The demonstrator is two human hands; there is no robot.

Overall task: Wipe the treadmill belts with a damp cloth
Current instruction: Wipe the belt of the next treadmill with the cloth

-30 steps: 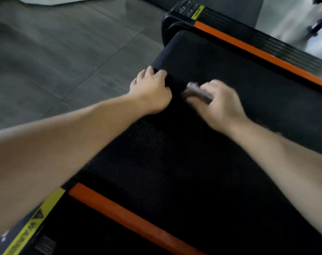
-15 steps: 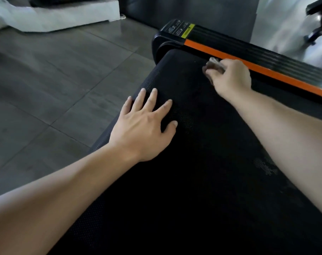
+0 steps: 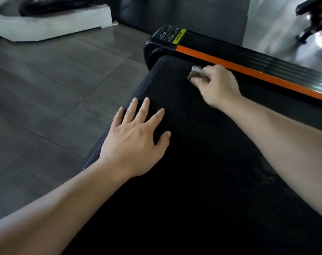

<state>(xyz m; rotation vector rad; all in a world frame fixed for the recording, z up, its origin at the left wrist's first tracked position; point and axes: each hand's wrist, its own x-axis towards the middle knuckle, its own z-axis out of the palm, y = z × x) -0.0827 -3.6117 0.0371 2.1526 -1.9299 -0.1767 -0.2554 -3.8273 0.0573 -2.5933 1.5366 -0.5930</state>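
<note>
Cloth (image 3: 198, 73), soft and bunched, sits gripped in the right hand (image 3: 214, 85) on the belt (image 3: 193, 162); left hand (image 3: 134, 138) presses flat, fingers spread.

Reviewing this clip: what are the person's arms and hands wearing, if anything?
The left hand and right hand are ungloved, no rings showing; the left forearm and right forearm are bare to the frame edge: no sleeves, watch or bands.

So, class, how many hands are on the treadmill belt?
2. The left hand lies flat near the belt's left edge; the right hand grips the cloth by the orange rail.
</note>
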